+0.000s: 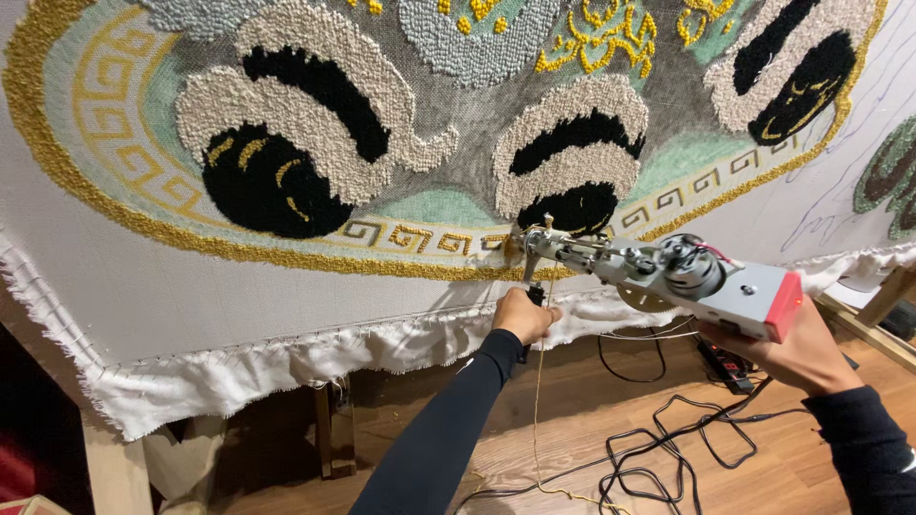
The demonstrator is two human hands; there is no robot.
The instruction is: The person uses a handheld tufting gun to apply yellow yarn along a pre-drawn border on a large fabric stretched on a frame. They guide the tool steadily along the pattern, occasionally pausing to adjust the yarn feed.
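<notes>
Below the stretched cloth [286,296], near its frayed lower hem, a tufting gun [658,272] is held against the fabric by both hands. Left hand [525,315] is raised on a nearly straight arm in a black sleeve, coming up from bottom centre; its fingers [542,322] are curled tight around the gun's dark front handle, fist seen from behind. Right hand [797,348] is set under the gun's rear, palm up, wrist bent, sleeve entering from the lower right corner; its fingers are hidden beneath the grey body, so whether they are clamped cannot be told. Gun's long axis is laid almost level, tilted slightly up toward the left: needle end is pointed left into the cloth at the gold border [420,267], red rear cap [784,300] is pointed right. Gun's tip is touching the cloth just beneath a black and cream tufted shape [572,172]. A gold yarn strand [537,420] is hung from the gun down to the wooden floor [572,410], near black cables [668,448].
</notes>
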